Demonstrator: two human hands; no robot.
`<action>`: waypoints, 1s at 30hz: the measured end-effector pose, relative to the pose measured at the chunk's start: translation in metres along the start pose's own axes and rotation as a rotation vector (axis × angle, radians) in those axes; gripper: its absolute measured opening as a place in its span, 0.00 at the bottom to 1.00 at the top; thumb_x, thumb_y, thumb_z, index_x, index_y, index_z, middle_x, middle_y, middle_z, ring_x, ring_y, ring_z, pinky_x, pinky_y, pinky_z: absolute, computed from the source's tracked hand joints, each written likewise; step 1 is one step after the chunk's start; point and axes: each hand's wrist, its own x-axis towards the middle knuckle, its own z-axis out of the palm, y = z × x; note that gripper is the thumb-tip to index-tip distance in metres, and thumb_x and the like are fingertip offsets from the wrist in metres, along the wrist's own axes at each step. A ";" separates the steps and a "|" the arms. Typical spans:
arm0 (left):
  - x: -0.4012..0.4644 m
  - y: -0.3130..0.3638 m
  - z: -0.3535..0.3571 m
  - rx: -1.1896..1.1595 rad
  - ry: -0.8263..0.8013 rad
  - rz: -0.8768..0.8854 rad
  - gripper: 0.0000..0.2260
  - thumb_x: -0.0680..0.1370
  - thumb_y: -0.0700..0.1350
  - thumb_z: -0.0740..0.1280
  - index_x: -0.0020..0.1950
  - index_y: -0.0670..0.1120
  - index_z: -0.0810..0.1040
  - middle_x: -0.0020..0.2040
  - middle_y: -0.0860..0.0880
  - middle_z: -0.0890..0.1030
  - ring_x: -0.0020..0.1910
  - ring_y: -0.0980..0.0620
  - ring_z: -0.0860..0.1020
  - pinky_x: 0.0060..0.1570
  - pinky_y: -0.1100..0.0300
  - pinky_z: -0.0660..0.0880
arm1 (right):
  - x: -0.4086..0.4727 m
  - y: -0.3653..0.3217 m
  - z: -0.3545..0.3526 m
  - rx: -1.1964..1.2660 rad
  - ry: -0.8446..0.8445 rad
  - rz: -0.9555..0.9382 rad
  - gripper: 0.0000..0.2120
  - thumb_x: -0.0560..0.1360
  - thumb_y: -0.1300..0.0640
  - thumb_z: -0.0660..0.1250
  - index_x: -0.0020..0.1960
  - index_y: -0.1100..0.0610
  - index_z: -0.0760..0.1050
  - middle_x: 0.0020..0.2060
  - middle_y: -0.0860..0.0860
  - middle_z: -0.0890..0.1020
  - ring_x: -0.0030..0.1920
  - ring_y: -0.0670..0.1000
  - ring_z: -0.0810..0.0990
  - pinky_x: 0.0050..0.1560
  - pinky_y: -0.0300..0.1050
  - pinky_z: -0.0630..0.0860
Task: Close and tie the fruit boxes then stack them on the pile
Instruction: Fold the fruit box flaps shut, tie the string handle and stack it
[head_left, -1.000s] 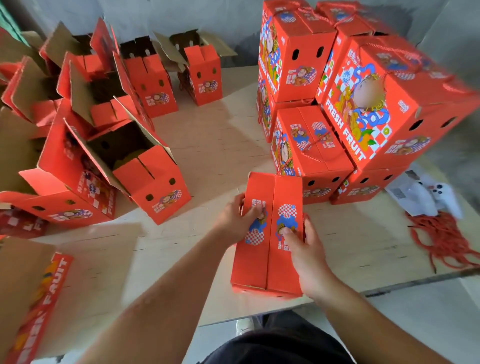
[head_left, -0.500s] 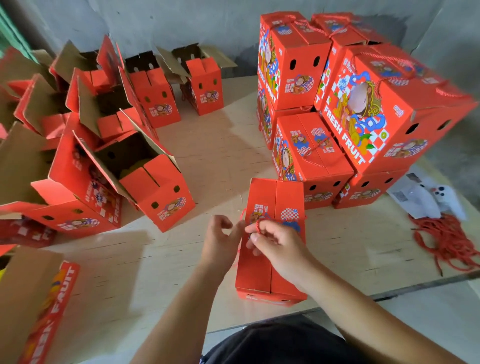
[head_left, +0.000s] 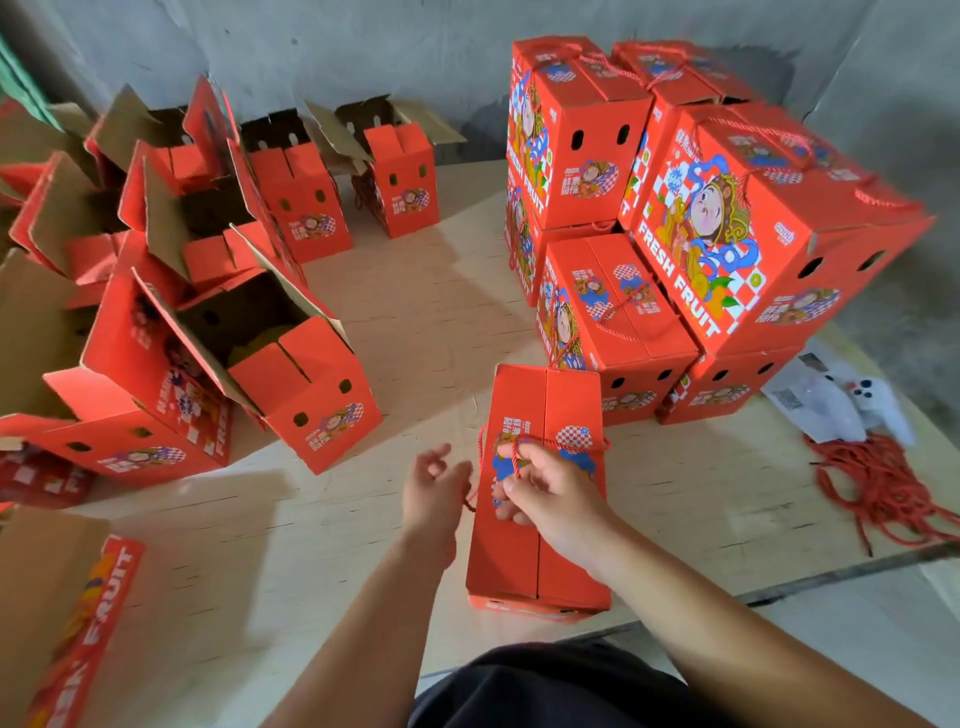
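Fruit box (head_left: 537, 519), closed, lies nearest us at the front edge of the plywood table (head_left: 322, 545), its two top flaps meeting along the middle seam. We see one red cord (head_left: 563, 443) running across its top, with a loop standing off the left side and an end hanging down by the left edge. Our right hand (head_left: 545, 493) rests on the lid with fingers curled, pinching that cord where it loops over them. Our left hand (head_left: 434, 488) hovers just beside the box's left side; its fingers are curled near the hanging cord end, but we cannot tell whether they grip it. To the right, near the table edge, lies one tangled heap of spare red cords (head_left: 878, 491), and just behind it one white plastic bag (head_left: 836, 402). At the lower left one flattened carton (head_left: 72, 623) lies with "FRUIT" printed along it. Farther back on the right stands the pile of tied boxes (head_left: 727, 234); we count six showing, stacked in two layers against the grey wall (head_left: 363, 47), the front upper one tilted. On the left are the open boxes (head_left: 291, 364), flaps up; we count about seven, though the crowded ones at the far left are hard to separate.
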 end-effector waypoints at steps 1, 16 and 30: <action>-0.004 0.012 0.003 -0.170 0.055 0.026 0.07 0.81 0.36 0.66 0.57 0.46 0.75 0.45 0.45 0.73 0.37 0.49 0.74 0.44 0.55 0.75 | -0.001 0.001 0.000 0.002 -0.002 0.004 0.15 0.83 0.61 0.63 0.65 0.47 0.74 0.47 0.56 0.85 0.43 0.49 0.87 0.42 0.36 0.79; -0.093 0.179 -0.011 0.985 -0.592 0.942 0.17 0.82 0.64 0.64 0.65 0.57 0.78 0.55 0.64 0.81 0.49 0.62 0.82 0.51 0.58 0.80 | 0.008 -0.048 -0.004 0.623 -0.440 -0.066 0.20 0.83 0.43 0.61 0.65 0.55 0.79 0.54 0.56 0.83 0.47 0.61 0.84 0.59 0.62 0.78; -0.044 0.079 -0.010 0.017 -0.156 0.296 0.09 0.85 0.47 0.64 0.61 0.48 0.81 0.57 0.50 0.84 0.53 0.56 0.82 0.52 0.61 0.77 | -0.009 -0.173 -0.045 0.640 -0.389 -0.218 0.13 0.75 0.49 0.66 0.42 0.59 0.73 0.30 0.53 0.66 0.34 0.56 0.71 0.59 0.55 0.77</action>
